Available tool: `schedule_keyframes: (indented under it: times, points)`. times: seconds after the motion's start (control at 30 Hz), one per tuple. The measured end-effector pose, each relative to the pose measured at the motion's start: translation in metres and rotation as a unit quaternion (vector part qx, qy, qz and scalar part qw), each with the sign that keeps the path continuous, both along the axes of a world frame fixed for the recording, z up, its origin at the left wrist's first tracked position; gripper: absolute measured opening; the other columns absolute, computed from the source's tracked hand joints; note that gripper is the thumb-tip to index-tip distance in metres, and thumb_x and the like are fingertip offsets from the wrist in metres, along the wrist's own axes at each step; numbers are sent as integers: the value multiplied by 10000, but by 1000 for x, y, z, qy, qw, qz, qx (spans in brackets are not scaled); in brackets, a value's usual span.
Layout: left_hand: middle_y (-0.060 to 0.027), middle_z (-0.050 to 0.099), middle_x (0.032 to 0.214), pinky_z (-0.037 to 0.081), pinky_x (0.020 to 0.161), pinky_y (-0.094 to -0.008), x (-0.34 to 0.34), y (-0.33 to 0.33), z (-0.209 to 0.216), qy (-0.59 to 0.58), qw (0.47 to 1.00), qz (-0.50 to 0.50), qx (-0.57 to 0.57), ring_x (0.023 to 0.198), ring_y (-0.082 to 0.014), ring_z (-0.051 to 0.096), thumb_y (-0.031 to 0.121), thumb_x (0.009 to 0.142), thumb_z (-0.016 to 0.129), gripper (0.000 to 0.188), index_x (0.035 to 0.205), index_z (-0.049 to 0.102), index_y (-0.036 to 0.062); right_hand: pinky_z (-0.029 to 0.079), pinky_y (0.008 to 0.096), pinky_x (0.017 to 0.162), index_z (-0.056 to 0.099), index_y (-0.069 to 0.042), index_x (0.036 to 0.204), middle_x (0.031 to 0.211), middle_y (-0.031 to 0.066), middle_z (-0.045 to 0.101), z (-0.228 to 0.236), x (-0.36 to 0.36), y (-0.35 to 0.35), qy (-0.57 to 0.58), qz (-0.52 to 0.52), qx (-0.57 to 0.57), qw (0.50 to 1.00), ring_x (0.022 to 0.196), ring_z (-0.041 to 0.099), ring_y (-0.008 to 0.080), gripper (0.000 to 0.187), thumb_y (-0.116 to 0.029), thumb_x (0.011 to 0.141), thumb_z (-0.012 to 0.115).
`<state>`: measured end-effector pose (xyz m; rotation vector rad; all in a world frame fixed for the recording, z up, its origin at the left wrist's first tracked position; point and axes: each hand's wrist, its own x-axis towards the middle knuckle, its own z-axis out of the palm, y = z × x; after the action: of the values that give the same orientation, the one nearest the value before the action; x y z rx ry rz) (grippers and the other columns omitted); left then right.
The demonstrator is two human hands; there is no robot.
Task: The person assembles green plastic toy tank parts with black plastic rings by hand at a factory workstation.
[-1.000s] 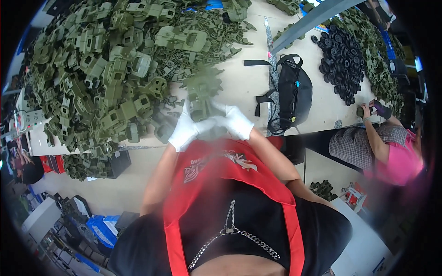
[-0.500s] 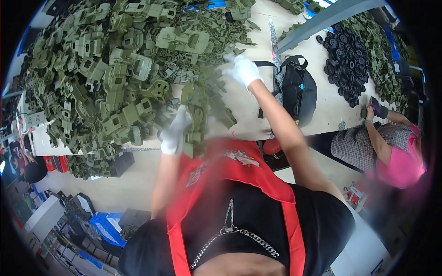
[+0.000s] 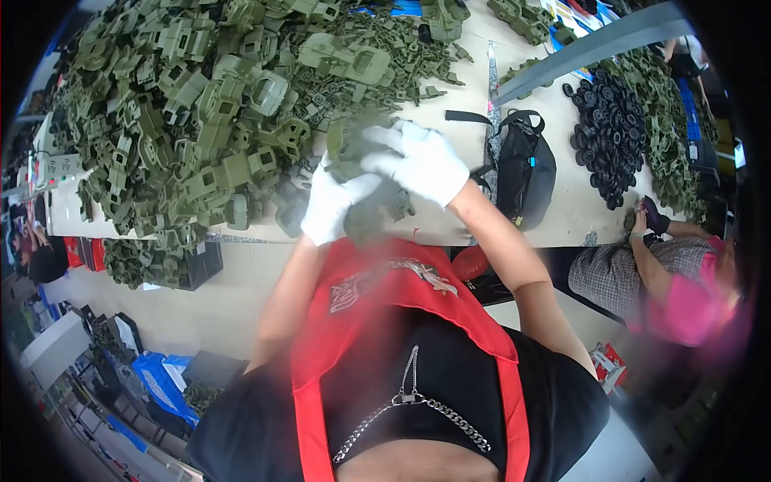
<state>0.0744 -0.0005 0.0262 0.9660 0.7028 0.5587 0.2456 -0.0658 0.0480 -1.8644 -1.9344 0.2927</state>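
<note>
Both my hands wear white gloves and meet over an olive-green plastic toy vehicle body point(image 3: 346, 148), blurred by motion and dust on the lens. My left hand point(image 3: 333, 201) grips its near left side, the thumb pointing right. From the right, my right hand point(image 3: 426, 165) reaches over the same piece with bent fingers at its upper side. Whether a small part sits in those fingertips is hidden by blur. Just beyond lies a heap of small green parts point(image 3: 401, 68), and to the left a large pile of green vehicle bodies point(image 3: 209, 104).
A black bag point(image 3: 526, 173) lies right of my hands beside a grey metal bar point(image 3: 594, 52). Farther right are heaped black toy wheels point(image 3: 606, 132) and more green parts point(image 3: 666, 153). A person in pink point(image 3: 691, 289) works at the table's right side.
My right hand has come back left from beside the small parts to the vehicle body. My left hand has shifted slightly right and up, still holding it. The view has shifted a little.
</note>
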Motion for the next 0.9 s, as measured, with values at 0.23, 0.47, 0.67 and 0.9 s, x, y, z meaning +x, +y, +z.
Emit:
schedule_keyframes:
  times: [0.23, 0.47, 0.67, 0.9]
  points:
    - [-51, 615, 1060, 507, 810, -288, -1, -2, 11, -69, 985, 59, -144, 920, -156, 610, -54, 740, 664, 585, 1279, 468, 61, 534, 338, 740, 677, -49, 973, 929, 165, 694, 12, -13, -4, 350, -312, 62, 881, 859, 676, 261, 255, -249, 816, 678]
    - [-67, 539, 1168, 492, 837, -279, -2, -10, 18, -34, 999, 37, 11, 1001, -147, 573, -89, 734, 631, 627, 1297, 414, 84, 526, 367, 756, 654, -10, 945, 871, 150, 697, 33, -43, -12, 369, -321, -16, 872, 811, 679, 298, 304, -283, 813, 667]
    - [-68, 538, 1177, 482, 866, -278, 5, -31, 29, -43, 996, 77, -13, 1018, -148, 561, -92, 754, 614, 592, 1282, 413, 85, 503, 277, 575, 627, -16, 888, 757, 95, 684, 35, -58, -11, 221, -291, 84, 927, 612, 633, 142, 171, -153, 815, 700]
    - [-69, 544, 1106, 482, 812, -274, 13, -33, 25, 0, 993, 102, 52, 951, -137, 561, -56, 790, 604, 486, 1203, 383, 73, 539, 379, 632, 620, -56, 838, 776, 134, 683, 35, -58, -4, 194, -283, 135, 929, 683, 672, 314, 135, -155, 796, 702]
